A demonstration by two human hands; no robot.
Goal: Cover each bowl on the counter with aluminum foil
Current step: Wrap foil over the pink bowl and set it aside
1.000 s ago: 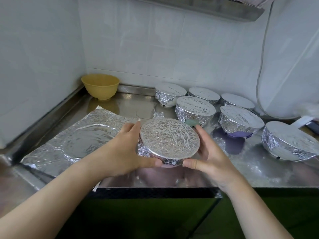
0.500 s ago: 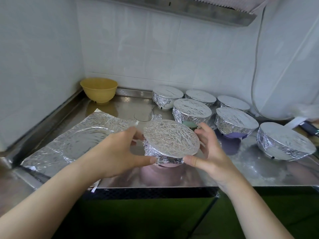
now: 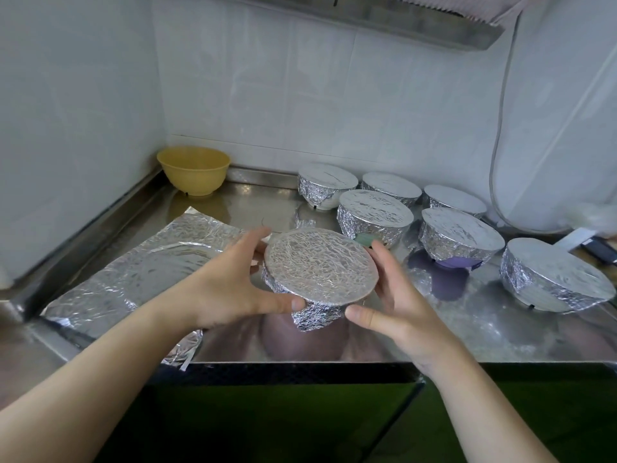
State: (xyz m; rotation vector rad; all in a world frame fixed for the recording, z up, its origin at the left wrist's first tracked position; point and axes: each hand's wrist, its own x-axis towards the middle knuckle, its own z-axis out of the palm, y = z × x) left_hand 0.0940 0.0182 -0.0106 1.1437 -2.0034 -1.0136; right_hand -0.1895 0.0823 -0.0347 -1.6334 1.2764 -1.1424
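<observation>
A foil-covered bowl [image 3: 320, 265] hangs tilted just above the steel counter [image 3: 467, 325], near its front edge, with its crinkled top facing me. My left hand [image 3: 227, 289] holds its left side, thumb on the front wall and fingers behind. My right hand [image 3: 400, 302] cups its right side, thumb low at the front. A bare yellow bowl [image 3: 193, 170] stands in the far left corner. A flat, creased foil sheet [image 3: 133, 275] lies on the counter to the left, partly under my left arm.
Several foil-covered bowls stand grouped at the back right, the closest [image 3: 374, 215] just behind the held one and another [image 3: 551, 272] at the far right. A white cable [image 3: 497, 162] hangs down the wall. Tiled walls close the left and back.
The held bowl has tipped further, with its top turned more toward me. Both hands stay round it, their fingers spread a little wider.
</observation>
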